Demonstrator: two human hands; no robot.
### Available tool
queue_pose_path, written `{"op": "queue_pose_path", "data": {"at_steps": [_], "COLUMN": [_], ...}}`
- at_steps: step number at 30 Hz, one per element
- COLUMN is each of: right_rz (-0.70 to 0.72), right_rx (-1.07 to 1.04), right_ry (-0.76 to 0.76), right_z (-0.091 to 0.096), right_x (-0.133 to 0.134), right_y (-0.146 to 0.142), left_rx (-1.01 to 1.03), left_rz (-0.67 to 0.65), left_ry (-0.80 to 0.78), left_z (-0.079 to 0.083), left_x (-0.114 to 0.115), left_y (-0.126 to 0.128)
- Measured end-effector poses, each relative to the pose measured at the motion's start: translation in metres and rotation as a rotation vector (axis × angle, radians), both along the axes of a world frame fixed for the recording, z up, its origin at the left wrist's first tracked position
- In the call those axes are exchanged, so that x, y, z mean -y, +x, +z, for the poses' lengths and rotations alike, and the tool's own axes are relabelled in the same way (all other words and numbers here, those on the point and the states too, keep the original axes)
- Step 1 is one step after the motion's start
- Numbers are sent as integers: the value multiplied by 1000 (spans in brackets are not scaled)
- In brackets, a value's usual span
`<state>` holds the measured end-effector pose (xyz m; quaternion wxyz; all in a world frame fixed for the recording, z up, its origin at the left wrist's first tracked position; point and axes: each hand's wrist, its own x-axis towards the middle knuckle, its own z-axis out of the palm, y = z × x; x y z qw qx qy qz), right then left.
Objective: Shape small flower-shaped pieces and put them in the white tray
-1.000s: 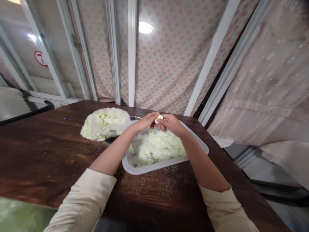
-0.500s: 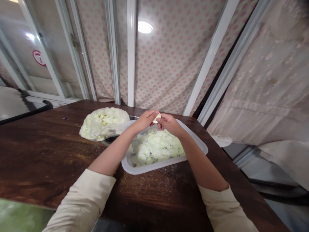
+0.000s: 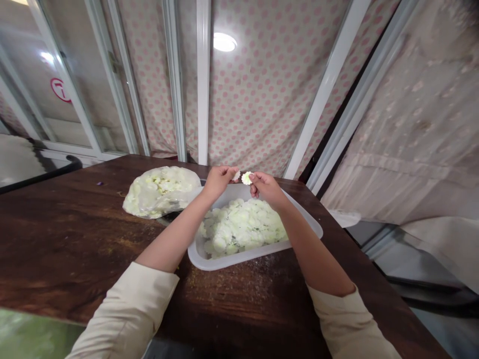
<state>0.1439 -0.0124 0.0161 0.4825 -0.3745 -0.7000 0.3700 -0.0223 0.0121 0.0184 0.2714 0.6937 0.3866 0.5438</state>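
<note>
Above the far side of a white plastic tub [image 3: 224, 262], my two hands are a small gap apart. My left hand [image 3: 220, 180] pinches a small whitish petal piece [image 3: 237, 175] at its fingertips. Between the thumb and fingers of my right hand [image 3: 266, 189] is a pale green-white flower piece [image 3: 246, 178] with a scalloped edge. A heap of similar loose petal pieces [image 3: 243, 224] fills much of the tub below. Left of the tub lies a clear plastic bag [image 3: 160, 192] bulging with more pale pieces.
The tub rests on a dark brown wooden table [image 3: 75, 239] with fine yellowish crumbs on it. Framed glass panels with a pink-dotted curtain [image 3: 262, 99] stand behind the far edge. A green bundle [image 3: 33, 334] shows at the lower left.
My hands were together on one pale piece; now they have drawn apart, each with a piece in its fingertips. The tub and bag have not moved.
</note>
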Motion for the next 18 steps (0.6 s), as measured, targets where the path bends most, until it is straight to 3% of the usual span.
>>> {"op": "queue_pose_path", "data": {"at_steps": [5, 13, 18], "right_rz": [-5, 20, 92], "right_rx": [-26, 40, 76], "right_ry": [-5, 38, 60], "right_z": [-2, -6, -1], "right_x": [-2, -6, 6], "right_y": [1, 1, -4], "left_rx": [-91, -91, -71], "left_rz": [-70, -352, -320], "left_ry": [-27, 13, 58], "left_z": [-3, 1, 4], "left_x": [0, 8, 10], "left_y": [3, 9, 8]}}
